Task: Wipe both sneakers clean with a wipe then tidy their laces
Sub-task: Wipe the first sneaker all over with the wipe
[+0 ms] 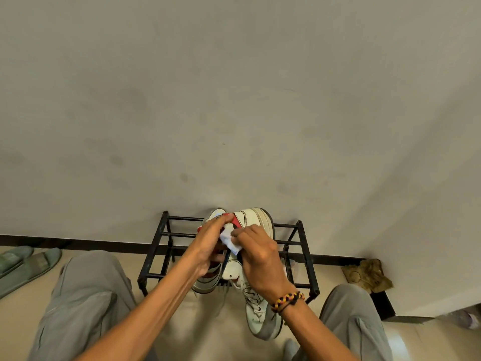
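Note:
Two white sneakers with red trim and black piping are held up over a black metal shoe rack (304, 246). My left hand (210, 243) grips the left sneaker (208, 281) around its collar, thumb near the red heel patch. My right hand (260, 256) pinches a white wipe (230, 239) against the right sneaker (256, 220) near its heel. The right sneaker's toe end and loose white laces (251, 295) hang down below my right wrist. Much of both shoes is hidden behind my hands.
The shoe rack stands against a plain wall with a dark baseboard. Grey-green slippers (24, 264) lie on the floor at the left. A crumpled brown paper bag (367, 273) sits at the right by the wall. My knees in grey trousers flank the rack.

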